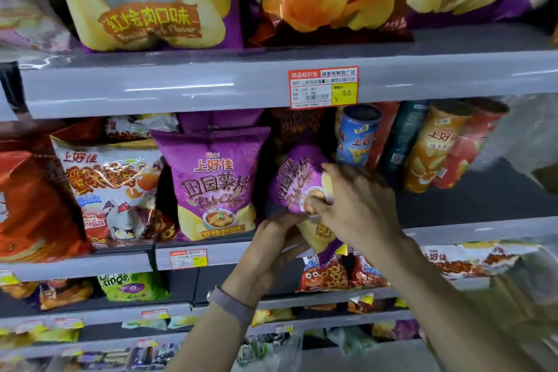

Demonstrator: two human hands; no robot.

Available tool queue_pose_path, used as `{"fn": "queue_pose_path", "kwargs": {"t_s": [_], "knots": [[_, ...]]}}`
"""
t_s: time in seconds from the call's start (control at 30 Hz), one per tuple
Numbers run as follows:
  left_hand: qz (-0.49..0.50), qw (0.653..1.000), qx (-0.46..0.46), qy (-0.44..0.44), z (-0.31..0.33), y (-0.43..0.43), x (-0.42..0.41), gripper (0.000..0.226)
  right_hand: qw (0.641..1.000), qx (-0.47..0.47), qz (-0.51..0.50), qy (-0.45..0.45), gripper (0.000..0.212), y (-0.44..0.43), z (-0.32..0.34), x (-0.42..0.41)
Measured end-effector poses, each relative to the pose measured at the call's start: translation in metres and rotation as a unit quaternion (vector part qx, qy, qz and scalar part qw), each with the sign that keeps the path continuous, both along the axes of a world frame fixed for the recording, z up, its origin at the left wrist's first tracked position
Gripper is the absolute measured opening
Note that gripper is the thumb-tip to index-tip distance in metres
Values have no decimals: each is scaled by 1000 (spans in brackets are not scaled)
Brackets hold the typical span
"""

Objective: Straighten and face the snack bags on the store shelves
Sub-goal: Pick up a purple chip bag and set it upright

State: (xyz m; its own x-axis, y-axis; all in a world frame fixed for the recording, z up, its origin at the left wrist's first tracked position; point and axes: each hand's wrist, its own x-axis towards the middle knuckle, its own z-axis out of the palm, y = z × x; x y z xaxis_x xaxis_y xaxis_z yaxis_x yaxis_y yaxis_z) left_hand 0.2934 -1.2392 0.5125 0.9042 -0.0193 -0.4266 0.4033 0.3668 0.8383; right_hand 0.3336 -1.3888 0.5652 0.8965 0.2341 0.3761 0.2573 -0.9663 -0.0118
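Grey store shelving fills the view, tier on tier of snacks. On the middle shelf (483,229), in the gap between its neighbours, a purple chip bag (297,181) leans hard over, its print running nearly sideways and its bottom corner hanging past the shelf lip. The left hand (271,238) cups that lower end from beneath, fingers curled round it. The right hand (359,205) grips the bag's right side, thumb pressed on the front panel.

By my reading this is the straightening step, mid-turn. The next move calls for swinging the top upright, seating the base flat on the shelf and pushing it back level with the row (a soft, air-filled bag, so it should be steered gently, not squeezed).

Just left stands its twin (211,184), upright and face-out, a good guide for the finish. Past that come a white bag (111,190) and a red bag (33,205). To the right, well back on the shelf, chip cans lean together: a blue can (357,136) and an orange can (431,151) among them, all lidded, contents unseen.

A price tag (323,87) hangs on the top shelf (151,84), which carries larger bags. Below, ring-snack bags (326,275) and a green bag (133,285) sit in the lower tier.
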Motion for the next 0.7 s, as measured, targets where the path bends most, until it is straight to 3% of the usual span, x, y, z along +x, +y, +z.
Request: {"fn": "queue_pose_path", "kwargs": {"t_s": [0.23, 0.33, 0.47, 0.57, 0.7], "knots": [[-68, 995, -71, 2, -7, 18, -6, 22, 997, 49, 4, -65, 64, -10, -12, -40], [-103, 990, -86, -41, -15, 23, -6, 20, 993, 103, 7, -61, 63, -14, -18, -54], [-155, 981, -47, -107, -26, 28, -6, 43, 977, 210, -18, -31, 67, -20, -25, -74], [-167, 973, 1, -158, -36, 26, -8, 43, 942, 335, -14, 12, 67, -29, -37, -89], [-194, 955, 76, -210, -36, 14, -19, 43, 855, 515, -24, 57, 67, -40, -54, -102]]}}
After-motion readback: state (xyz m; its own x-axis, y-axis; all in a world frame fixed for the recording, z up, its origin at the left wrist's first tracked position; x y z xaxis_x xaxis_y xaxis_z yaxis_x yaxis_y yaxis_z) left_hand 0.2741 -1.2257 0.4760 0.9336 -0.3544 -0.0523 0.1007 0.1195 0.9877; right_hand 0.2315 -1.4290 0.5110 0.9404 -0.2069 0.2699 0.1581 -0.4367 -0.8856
